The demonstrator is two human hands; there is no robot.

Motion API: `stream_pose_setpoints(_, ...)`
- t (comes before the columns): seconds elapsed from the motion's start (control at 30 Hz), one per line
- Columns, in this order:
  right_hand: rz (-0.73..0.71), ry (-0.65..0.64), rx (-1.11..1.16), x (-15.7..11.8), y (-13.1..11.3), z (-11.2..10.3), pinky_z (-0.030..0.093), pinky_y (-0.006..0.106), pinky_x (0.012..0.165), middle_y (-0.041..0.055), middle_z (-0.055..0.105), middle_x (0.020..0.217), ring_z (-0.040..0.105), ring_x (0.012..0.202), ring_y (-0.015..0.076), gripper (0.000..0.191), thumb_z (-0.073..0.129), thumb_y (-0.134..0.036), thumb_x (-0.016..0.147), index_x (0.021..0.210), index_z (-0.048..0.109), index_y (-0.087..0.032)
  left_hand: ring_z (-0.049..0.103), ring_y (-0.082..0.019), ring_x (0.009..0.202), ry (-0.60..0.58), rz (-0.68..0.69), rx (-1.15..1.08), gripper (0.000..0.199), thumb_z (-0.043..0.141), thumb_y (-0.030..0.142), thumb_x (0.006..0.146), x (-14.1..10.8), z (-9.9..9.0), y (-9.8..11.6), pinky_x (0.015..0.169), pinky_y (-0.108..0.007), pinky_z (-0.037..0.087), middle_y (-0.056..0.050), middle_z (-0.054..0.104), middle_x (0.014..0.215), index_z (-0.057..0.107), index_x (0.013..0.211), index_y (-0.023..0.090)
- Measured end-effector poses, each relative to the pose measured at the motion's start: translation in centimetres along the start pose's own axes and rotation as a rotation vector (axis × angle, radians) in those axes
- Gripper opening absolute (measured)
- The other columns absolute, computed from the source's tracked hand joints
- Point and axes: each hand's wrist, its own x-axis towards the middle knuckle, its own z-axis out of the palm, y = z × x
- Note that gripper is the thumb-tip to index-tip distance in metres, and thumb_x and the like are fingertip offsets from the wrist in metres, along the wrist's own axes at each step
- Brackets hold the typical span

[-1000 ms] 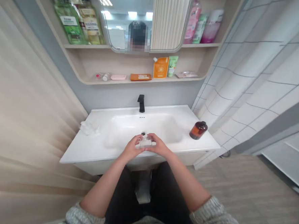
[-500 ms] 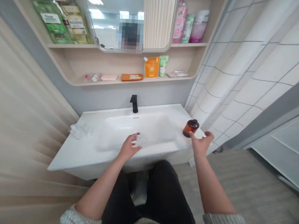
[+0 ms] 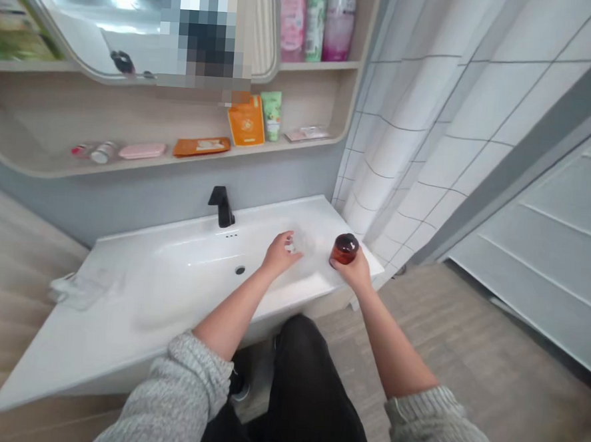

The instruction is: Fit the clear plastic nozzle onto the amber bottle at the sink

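Note:
My left hand (image 3: 282, 253) is wrapped round a clear, see-through container (image 3: 301, 241), blurred against the white sink, over the right part of the basin. To its right, my right hand (image 3: 355, 268) grips an amber bottle (image 3: 344, 250) with a dark top. The bottle is at the right side of the white countertop (image 3: 321, 212); whether its base touches the counter I cannot tell. A gap separates the clear container from the bottle.
A black faucet (image 3: 222, 206) stands behind the basin with its drain (image 3: 240, 270). Crumpled clear plastic (image 3: 84, 288) lies at the counter's left. Above, a shelf (image 3: 153, 162) holds an orange pouch (image 3: 247, 121), a green tube (image 3: 272, 116) and small items. A tiled curtain (image 3: 395, 140) hangs at the right.
The view has swung to the right. My right hand has closed on the amber bottle. My left hand has moved right with the clear container, closer to the bottle.

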Motion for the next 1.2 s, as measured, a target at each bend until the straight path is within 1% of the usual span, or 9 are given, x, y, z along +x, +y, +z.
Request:
stream_pose_setpoints(0.23, -0.111, -0.159, 0.066, -1.1, 0.8, -1.3, 0.058, 0.051, 0.109, 0.0108, 0.079, 0.127, 0.074, 0.116, 0.0346, 0.082, 0.092, -0.046, 0.069, 0.142, 0.066, -0.022, 0.072, -0.031, 0.125, -0.006, 0.029, 0.048, 0.085, 0.096, 0.015, 0.074, 4.9, 7.2, -0.4, 0.115, -0.047, 0.055, -0.018, 0.067, 0.144, 0.063, 0.152, 0.021)
stream_pose_setpoints(0.4, -0.097, -0.191, 0.083, -1.2, 0.7, -1.4, 0.059, 0.051, 0.106, 0.0108, 0.079, 0.125, 0.074, 0.115, 0.0354, 0.079, 0.092, -0.045, 0.071, 0.142, 0.067, -0.022, 0.067, -0.034, 0.136, -0.034, 0.068, 0.076, 0.093, 0.096, 0.017, 0.075, 5.4, 9.1, -1.0, 0.122, -0.049, 0.049, -0.020, 0.065, 0.150, 0.057, 0.159, 0.021)
stream_pose_setpoints(0.53, -0.122, -0.218, 0.111, -1.4, 0.1, -1.3, 0.058, 0.052, 0.108, 0.0113, 0.078, 0.128, 0.074, 0.117, 0.0361, 0.081, 0.093, -0.046, 0.069, 0.141, 0.067, -0.022, 0.056, -0.036, 0.151, -0.059, 0.100, 0.025, 0.110, 0.097, 0.014, 0.071, 4.4, 8.5, -0.9, 0.126, -0.050, 0.046, -0.022, 0.050, 0.168, 0.046, 0.168, 0.023)
stream_pose_setpoints(0.6, -0.144, -0.238, 0.148, -1.6, -0.6, -1.1, 0.057, 0.052, 0.109, 0.0115, 0.079, 0.127, 0.074, 0.117, 0.0359, 0.079, 0.094, -0.046, 0.067, 0.138, 0.068, -0.022, 0.054, -0.036, 0.153, -0.023, 0.086, -0.014, 0.095, 0.090, 0.018, 0.081, 3.3, 7.0, -0.4, 0.123, -0.049, 0.049, -0.021, 0.046, 0.171, 0.048, 0.166, 0.022)
stream_pose_setpoints(0.73, -0.181, -0.299, 0.235, -2.2, -3.8, -0.2, 0.059, 0.049, 0.105, 0.0111, 0.079, 0.124, 0.074, 0.113, 0.0346, 0.077, 0.095, -0.044, 0.067, 0.135, 0.069, -0.021, 0.070, -0.027, 0.128, -0.094, 0.136, -0.103, 0.040, 0.059, 0.031, 0.107, 0.3, 1.5, 3.3, 0.111, -0.043, 0.056, -0.016, 0.066, 0.151, 0.067, 0.145, 0.021)
stream_pose_setpoints(0.87, -0.218, -0.412, 0.367, -3.9, -9.1, 1.4, 0.062, 0.044, 0.094, 0.0097, 0.079, 0.119, 0.075, 0.102, 0.0297, 0.079, 0.093, -0.037, 0.068, 0.140, 0.065, -0.018, 0.071, -0.024, 0.119, -0.322, 0.387, 0.071, 0.038, 0.058, 0.043, 0.110, -3.2, -5.1, 9.5, 0.101, -0.038, 0.059, -0.010, 0.071, 0.142, 0.072, 0.140, 0.025)
stream_pose_setpoints(0.97, -0.243, -0.530, 0.469, -6.1, -12.6, 3.4, 0.062, 0.041, 0.089, 0.0080, 0.079, 0.114, 0.074, 0.098, 0.0268, 0.076, 0.091, -0.034, 0.070, 0.140, 0.064, -0.017, 0.070, -0.025, 0.119, -0.342, 0.487, 0.340, 0.036, 0.065, 0.039, 0.106, -5.8, -9.1, 12.9, 0.105, -0.039, 0.058, -0.009, 0.071, 0.135, 0.073, 0.138, 0.026)
stream_pose_setpoints(1.07, -0.248, -0.559, 0.504, -8.3, -14.7, 6.3, 0.061, 0.039, 0.087, 0.0067, 0.079, 0.111, 0.074, 0.095, 0.0260, 0.071, 0.092, -0.033, 0.068, 0.134, 0.066, -0.018, 0.071, -0.025, 0.114, -0.273, 0.473, 0.553, 0.023, 0.063, 0.033, 0.105, -8.2, -12.3, 13.6, 0.105, -0.039, 0.057, -0.007, 0.072, 0.124, 0.077, 0.122, 0.025)
stream_pose_setpoints(1.2, -0.254, -0.623, 0.477, -10.3, -16.1, 10.3, 0.058, 0.037, 0.085, 0.0030, 0.079, 0.106, 0.072, 0.091, 0.0240, 0.064, 0.093, -0.036, 0.068, 0.124, 0.067, -0.021, 0.071, -0.025, 0.106, -0.231, 0.381, 0.747, 0.018, 0.060, 0.032, 0.106, -10.9, -16.2, 12.4, 0.097, -0.038, 0.058, -0.007, 0.071, 0.120, 0.073, 0.116, 0.024)
